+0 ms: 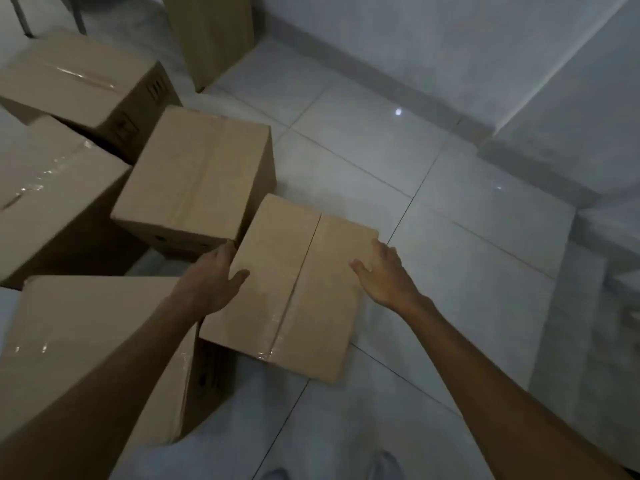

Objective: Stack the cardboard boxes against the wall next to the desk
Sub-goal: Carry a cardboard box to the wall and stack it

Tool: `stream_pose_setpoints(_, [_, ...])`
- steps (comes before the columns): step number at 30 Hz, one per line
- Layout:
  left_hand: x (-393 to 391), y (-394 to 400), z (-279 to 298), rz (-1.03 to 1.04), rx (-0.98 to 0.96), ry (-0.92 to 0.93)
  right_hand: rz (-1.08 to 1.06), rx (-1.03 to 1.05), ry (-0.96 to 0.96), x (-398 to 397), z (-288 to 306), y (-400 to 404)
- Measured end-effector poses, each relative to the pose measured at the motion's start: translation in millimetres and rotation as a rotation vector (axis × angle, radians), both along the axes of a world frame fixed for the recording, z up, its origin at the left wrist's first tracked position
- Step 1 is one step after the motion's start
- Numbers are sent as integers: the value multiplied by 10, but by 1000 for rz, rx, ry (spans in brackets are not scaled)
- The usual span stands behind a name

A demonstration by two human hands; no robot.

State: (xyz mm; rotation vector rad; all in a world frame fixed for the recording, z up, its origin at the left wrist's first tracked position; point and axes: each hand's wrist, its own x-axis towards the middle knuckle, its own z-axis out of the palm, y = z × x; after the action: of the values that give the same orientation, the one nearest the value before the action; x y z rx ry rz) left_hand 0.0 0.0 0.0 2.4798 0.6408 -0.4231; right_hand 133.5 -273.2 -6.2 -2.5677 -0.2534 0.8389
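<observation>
A small taped cardboard box (294, 285) lies on the tiled floor in the middle of the view. My left hand (211, 275) grips its left edge, thumb on the top face and fingers down the side. My right hand (384, 271) holds its right edge, thumb on top and fingers over the side. A second box (197, 178) stands just behind it to the left. Three more taped boxes lie further left: one at the back (79, 77), one in the middle (52, 195) and one at the front (97, 341) under my left forearm.
A tall flat cardboard piece (211, 32) leans upright at the back near the white wall (433, 39). Metal furniture legs (24, 15) show at the top left. White tiled floor (467, 220) stretches to the right up to the wall's base.
</observation>
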Motion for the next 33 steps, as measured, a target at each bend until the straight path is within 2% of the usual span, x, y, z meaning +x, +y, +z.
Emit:
stream_pose_setpoints(6, [-157,-58,-603,95,-38,87,-160,81,57,-201,-701,-106])
stream_pose_setpoints(10, [-185,-94,-810,119,-2,147,-204,89,152,-338,-914,-123])
stream_pose_setpoints(14, [-187,-117,-915,122,-1,102,-220,188,141,-477,-1071,-119])
stream_pose_setpoints(21, [-173,-189,-921,186,-69,35,-354,282,118,-392,-1089,-112])
stream_pose_setpoints(28, [-212,-435,-941,256,-180,125,-386,248,158,-56,-1030,-404])
stream_pose_setpoints(33, [-206,-640,-994,263,-195,193,-390,240,220,-134,-1007,-691])
